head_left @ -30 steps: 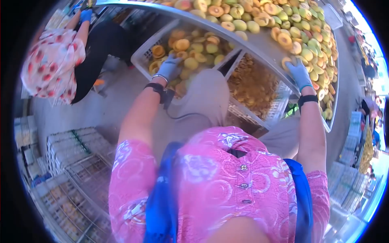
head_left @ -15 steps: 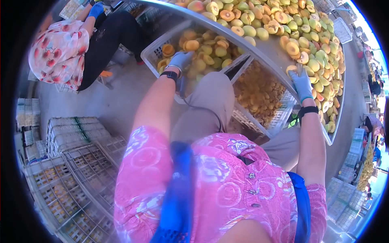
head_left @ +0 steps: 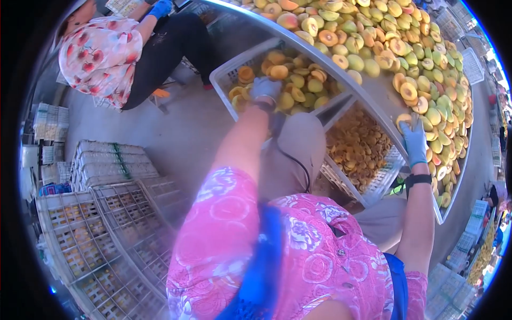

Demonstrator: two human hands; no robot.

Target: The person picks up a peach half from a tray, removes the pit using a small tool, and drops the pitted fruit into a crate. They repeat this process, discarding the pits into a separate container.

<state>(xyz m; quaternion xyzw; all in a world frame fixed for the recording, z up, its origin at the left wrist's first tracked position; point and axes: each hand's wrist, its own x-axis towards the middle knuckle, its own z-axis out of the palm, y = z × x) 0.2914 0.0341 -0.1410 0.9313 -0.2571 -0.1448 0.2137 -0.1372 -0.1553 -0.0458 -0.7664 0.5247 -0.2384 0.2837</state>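
Observation:
My left hand (head_left: 265, 88), in a grey glove, reaches into a white plastic crate (head_left: 226, 74) below the table edge. Its fingertips lie right beside orange halves of apricot-like fruit (head_left: 278, 72); what the fingers do there is partly hidden. At the table's near edge, my gloved right hand (head_left: 414, 140) has its fingers closed round a halved apricot (head_left: 404, 120). A broad heap of yellow-green and orange apricots (head_left: 397, 45), many halved, covers much of the metal-rimmed table (head_left: 381, 88) beyond it.
Below the table, between my knees, stands a second crate (head_left: 346, 184) of small brown pieces (head_left: 358, 141). Another person (head_left: 98, 58) in a flowered top and blue gloves sits at the upper left. Stacked crates (head_left: 114, 165) and wide slatted trays (head_left: 74, 234) stand at my left.
My left hand has moved further in over the crate's fruit. My right hand stays at the table edge with the apricot half. The whole view has shifted, so things appear further right.

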